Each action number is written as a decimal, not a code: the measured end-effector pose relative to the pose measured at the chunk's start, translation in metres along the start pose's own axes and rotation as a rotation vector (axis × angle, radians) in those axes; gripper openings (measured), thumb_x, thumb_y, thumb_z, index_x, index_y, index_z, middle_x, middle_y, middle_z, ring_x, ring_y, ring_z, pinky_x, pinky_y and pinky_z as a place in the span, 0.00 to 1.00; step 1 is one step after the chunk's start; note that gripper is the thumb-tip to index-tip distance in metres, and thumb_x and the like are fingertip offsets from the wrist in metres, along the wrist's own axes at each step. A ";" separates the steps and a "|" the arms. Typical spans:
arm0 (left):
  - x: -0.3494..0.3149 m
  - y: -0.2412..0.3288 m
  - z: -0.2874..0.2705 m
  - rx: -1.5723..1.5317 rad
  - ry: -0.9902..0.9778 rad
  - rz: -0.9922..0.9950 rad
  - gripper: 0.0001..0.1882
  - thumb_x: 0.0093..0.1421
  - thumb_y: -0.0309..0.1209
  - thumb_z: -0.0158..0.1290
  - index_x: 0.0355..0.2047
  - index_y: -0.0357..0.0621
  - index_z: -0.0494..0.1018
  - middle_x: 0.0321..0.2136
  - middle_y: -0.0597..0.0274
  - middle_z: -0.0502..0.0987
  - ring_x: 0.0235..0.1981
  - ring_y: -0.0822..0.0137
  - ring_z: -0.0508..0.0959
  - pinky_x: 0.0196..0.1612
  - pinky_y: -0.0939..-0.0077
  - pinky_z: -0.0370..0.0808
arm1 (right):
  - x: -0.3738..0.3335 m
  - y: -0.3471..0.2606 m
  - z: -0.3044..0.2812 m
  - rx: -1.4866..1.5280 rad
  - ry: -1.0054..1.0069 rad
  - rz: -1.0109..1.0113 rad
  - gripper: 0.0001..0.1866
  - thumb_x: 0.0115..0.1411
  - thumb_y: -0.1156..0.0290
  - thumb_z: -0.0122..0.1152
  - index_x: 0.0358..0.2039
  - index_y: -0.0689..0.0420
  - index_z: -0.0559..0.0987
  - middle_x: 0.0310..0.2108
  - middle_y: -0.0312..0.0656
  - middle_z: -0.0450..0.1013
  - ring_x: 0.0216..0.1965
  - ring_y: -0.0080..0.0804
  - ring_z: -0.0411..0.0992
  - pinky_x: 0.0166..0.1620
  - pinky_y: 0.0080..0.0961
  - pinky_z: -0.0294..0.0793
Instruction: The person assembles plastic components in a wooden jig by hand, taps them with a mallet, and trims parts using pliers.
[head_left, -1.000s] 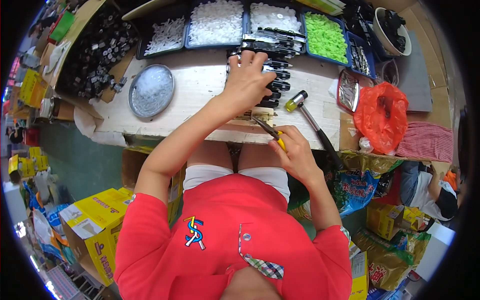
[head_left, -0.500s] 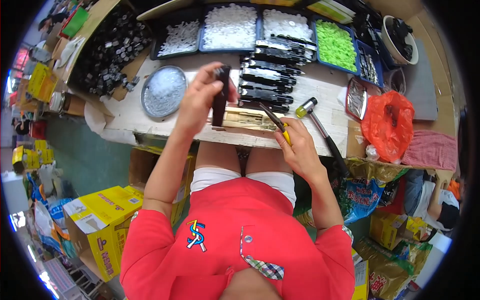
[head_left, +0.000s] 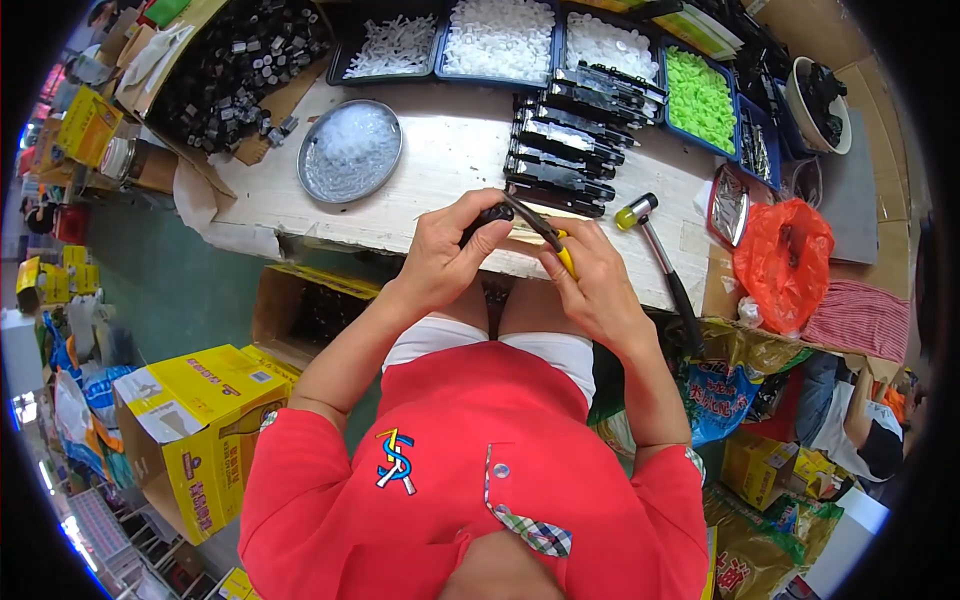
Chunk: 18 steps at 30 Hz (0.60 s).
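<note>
At the table's front edge my left hand (head_left: 450, 247) is closed round a long black plastic part (head_left: 484, 222), mostly hidden by the fingers. My right hand (head_left: 592, 272) grips pliers (head_left: 540, 226) with dark jaws and yellow handles. The tips of the jaws meet the near end of the black part. Beneath both hands lies a pale wooden block (head_left: 530, 240), largely covered. Just beyond it, several similar black parts (head_left: 560, 155) are laid in a row. A hammer (head_left: 660, 255) with a yellow-green and metal head rests to the right of my right hand.
A round metal dish (head_left: 350, 185) of small clear pieces sits on the left. Blue trays of white pieces (head_left: 497, 38) and green pieces (head_left: 702, 100) line the back. A box of black parts (head_left: 235, 85) stands far left, a red plastic bag (head_left: 785, 262) right.
My left hand has lowered the black part and turned it toward the pliers. The jaws now touch its end. The whole view has shifted slightly.
</note>
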<state>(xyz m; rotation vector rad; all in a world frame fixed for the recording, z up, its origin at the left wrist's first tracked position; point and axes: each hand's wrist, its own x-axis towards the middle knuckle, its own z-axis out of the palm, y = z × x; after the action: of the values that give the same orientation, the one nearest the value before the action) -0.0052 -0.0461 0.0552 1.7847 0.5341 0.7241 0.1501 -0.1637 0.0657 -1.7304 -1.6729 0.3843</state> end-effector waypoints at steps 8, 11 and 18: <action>-0.009 -0.012 -0.004 -0.218 -0.032 -0.141 0.11 0.57 0.27 0.50 0.41 0.41 0.72 0.18 0.70 0.70 0.16 0.81 0.66 0.20 0.87 0.65 | -0.026 0.014 -0.014 -0.053 0.012 0.137 0.09 0.54 0.71 0.55 0.27 0.66 0.72 0.29 0.48 0.67 0.33 0.46 0.67 0.35 0.34 0.68; -0.012 -0.015 0.002 -0.248 -0.088 -0.164 0.11 0.58 0.28 0.50 0.41 0.41 0.72 0.19 0.69 0.70 0.17 0.81 0.66 0.20 0.88 0.65 | -0.041 0.023 -0.015 -0.058 -0.016 0.196 0.09 0.55 0.72 0.54 0.26 0.66 0.70 0.27 0.49 0.66 0.30 0.48 0.66 0.33 0.34 0.65; -0.008 -0.024 0.015 -0.306 -0.203 -0.216 0.10 0.59 0.31 0.50 0.40 0.41 0.71 0.20 0.69 0.69 0.17 0.81 0.66 0.20 0.88 0.64 | -0.068 0.053 -0.053 -0.277 0.122 0.330 0.09 0.52 0.72 0.56 0.25 0.66 0.71 0.29 0.50 0.66 0.33 0.49 0.66 0.37 0.38 0.66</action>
<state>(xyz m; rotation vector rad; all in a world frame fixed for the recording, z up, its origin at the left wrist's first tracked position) -0.0004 -0.0543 0.0274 1.4684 0.4448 0.4424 0.2158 -0.2394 0.0527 -2.1984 -1.4051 0.1955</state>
